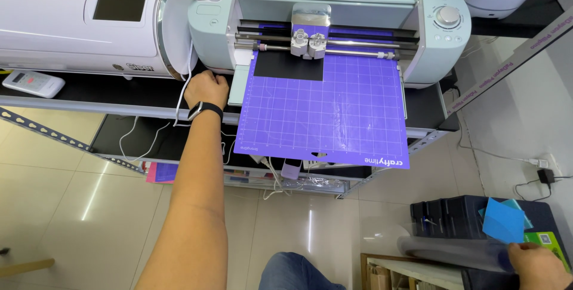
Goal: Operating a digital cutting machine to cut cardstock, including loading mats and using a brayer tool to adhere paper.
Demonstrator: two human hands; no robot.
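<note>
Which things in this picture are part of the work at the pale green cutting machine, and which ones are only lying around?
In use:
- cutting machine, touched by the left hand
- purple cutting mat carrying a black sheet
- clear rolled sheet and blue square, at the right hand

Lying about:
- white machine
- small white remote
- black case

Right hand (540, 265) cut off by frame edge; left hand (206, 89) fingertips hidden.

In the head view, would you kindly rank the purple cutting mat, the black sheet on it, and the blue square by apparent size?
1. Purple cutting mat, by far the largest.
2. Black sheet.
3. Blue square, though it sits nearer the camera by the right hand, so ranks 2 and 3 are unsure.
</note>
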